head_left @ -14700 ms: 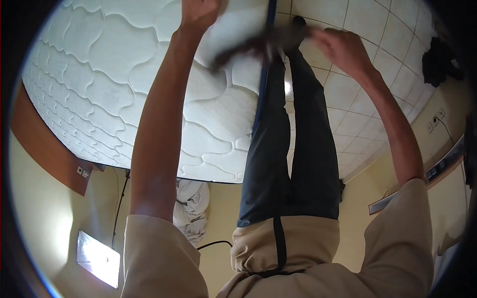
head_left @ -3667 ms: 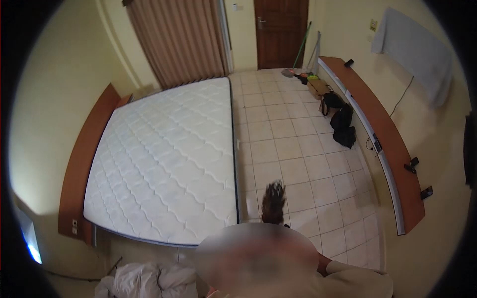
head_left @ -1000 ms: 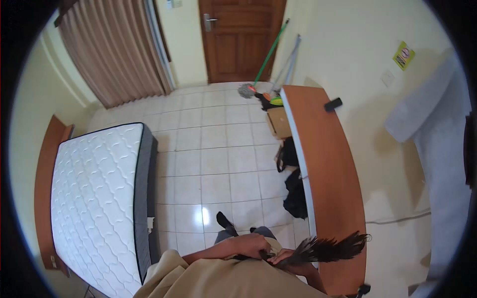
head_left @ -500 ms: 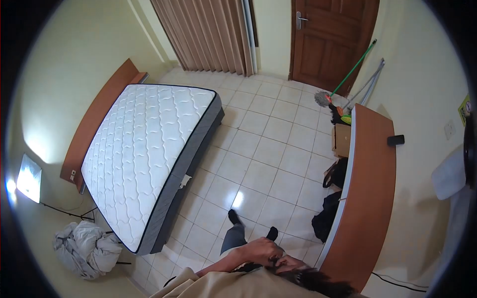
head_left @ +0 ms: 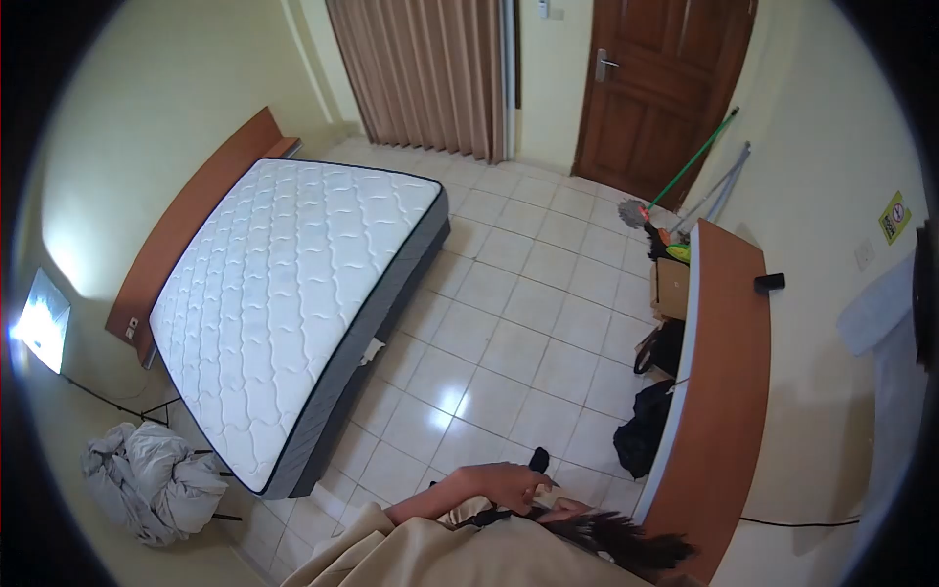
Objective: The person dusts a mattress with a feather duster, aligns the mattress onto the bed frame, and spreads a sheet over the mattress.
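Note:
My left hand (head_left: 514,480) is held in front of my body at the bottom of the view, its fingers curled in close to my right hand (head_left: 564,508). A small pale item (head_left: 546,496) shows between the two hands, too small to name. Dark hair-like strands (head_left: 626,540) hang beside my right hand and partly hide it. Below the hands is the beige cloth of my top (head_left: 440,553). One dark-socked foot (head_left: 539,458) shows on the floor just past the hands.
To the left stands a bed with a bare white mattress (head_left: 284,284). Bundled grey-white bedding (head_left: 156,484) lies near a lit lamp (head_left: 44,323). A long wooden desk (head_left: 719,391) runs along the right, with black bags (head_left: 646,426) and a cardboard box (head_left: 670,289) beside it. Mops (head_left: 694,157) lean near the door (head_left: 655,98).
My view has shifted slightly. The left foot and lower leg that showed earlier are now mostly hidden behind my arm. My hands stay close together, and a pale item now shows between them.

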Motion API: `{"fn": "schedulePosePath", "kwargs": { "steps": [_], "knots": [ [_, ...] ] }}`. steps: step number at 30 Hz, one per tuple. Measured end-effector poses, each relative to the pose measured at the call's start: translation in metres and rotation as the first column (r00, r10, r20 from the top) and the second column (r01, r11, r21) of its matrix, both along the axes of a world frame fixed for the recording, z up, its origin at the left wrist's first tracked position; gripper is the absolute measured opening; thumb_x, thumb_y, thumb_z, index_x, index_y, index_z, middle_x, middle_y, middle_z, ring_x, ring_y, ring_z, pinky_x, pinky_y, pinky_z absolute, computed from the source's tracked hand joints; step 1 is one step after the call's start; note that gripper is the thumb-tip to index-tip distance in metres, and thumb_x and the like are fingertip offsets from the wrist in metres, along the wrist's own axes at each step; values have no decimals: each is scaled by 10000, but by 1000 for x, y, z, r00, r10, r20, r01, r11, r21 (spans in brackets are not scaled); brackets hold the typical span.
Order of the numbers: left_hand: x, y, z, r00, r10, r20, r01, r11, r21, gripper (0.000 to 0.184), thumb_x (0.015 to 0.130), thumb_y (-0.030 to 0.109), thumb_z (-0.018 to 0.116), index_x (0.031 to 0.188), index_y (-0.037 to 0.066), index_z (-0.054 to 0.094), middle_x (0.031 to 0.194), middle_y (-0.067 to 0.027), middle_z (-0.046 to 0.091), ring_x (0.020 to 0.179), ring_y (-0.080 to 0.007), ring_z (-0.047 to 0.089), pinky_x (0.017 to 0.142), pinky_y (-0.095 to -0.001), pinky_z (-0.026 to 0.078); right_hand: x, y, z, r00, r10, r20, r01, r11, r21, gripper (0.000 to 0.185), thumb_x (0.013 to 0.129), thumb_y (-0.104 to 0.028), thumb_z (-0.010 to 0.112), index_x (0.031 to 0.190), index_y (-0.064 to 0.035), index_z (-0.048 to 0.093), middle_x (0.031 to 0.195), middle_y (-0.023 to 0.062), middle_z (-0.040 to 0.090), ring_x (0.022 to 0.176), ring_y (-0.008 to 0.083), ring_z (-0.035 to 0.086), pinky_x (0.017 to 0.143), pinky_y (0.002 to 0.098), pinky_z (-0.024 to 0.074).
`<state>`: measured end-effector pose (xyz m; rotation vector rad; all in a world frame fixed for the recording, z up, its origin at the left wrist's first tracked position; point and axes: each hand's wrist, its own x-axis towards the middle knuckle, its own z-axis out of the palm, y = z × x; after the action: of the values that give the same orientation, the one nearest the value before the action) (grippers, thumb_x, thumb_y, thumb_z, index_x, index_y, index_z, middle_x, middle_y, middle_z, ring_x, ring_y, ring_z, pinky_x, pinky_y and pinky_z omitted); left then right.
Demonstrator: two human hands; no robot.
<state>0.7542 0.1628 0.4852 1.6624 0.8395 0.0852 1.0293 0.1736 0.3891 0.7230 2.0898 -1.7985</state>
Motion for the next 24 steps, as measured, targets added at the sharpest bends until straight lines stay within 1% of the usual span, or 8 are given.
{"fn": "schedulePosePath", "kwargs": {
  "steps": [2,5,8,11,16,19,21,24],
  "knots": [
    [-47,-22,-15,980,21,200,41,953,-299,632,919,270,690,1415,-30,437,1041,-92,674,988,-182,620,907,-330,493,-12,-9,36,986,21,-166,-40,993,-111,380,897,-171,680,1276,-170,695,949,-11,555,880,117,558,848,242,433],
    [-142,-63,-32,860,463,213,-431,884,-182,520,970,269,594,1399,7,459,982,-73,673,995,-170,626,935,-322,476,-44,-41,79,945,-81,-317,27,985,-171,385,909,-137,650,1279,-222,711,993,-5,579,931,102,566,884,226,440],
    [-237,-114,-80,328,903,276,-909,381,-166,489,977,278,592,1383,25,492,974,-60,650,974,-164,616,915,-316,475,-97,-82,79,944,58,-325,-40,997,63,395,895,-122,653,1261,-255,719,980,-12,580,956,115,577,876,237,453],
    [-303,-177,-87,-82,970,227,-961,-16,-276,446,960,282,608,1300,2,537,909,-52,641,881,-140,622,832,-301,484,-146,-98,82,875,350,-333,-256,920,296,355,911,-133,652,1237,-251,729,957,-18,572,928,151,583,862,240,462],
    [-355,-274,-136,-255,946,202,-958,-218,-185,383,958,300,605,1188,-7,588,838,-53,646,778,-137,629,726,-288,488,-212,-124,83,796,605,2,-526,691,495,326,1006,-158,526,1250,-267,712,942,-5,522,883,167,553,825,267,443],
    [-362,-335,-187,-286,952,105,-949,-266,-171,381,954,318,608,1154,-6,608,831,-65,658,754,-145,639,669,-273,481,-227,-117,71,793,605,-77,-599,796,86,368,1015,-179,533,1366,-234,631,1024,-29,488,940,123,517,871,248,414],
    [-354,-380,-222,-345,938,-38,-913,-344,-219,401,948,347,606,1158,5,612,864,-76,675,760,-150,648,664,-270,478,-233,-108,69,948,306,-89,-310,826,-470,475,1020,-208,550,1489,-161,487,1146,-31,459,1046,88,478,928,228,386],
    [-338,-439,-253,-394,887,-241,-826,-456,-331,438,942,389,592,1196,32,595,914,-69,689,795,-157,657,716,-307,482,-260,-60,82,876,471,-103,-475,806,-352,504,1030,-241,541,1498,-90,433,1129,11,552,1043,117,544,927,260,444]
  ]
}}
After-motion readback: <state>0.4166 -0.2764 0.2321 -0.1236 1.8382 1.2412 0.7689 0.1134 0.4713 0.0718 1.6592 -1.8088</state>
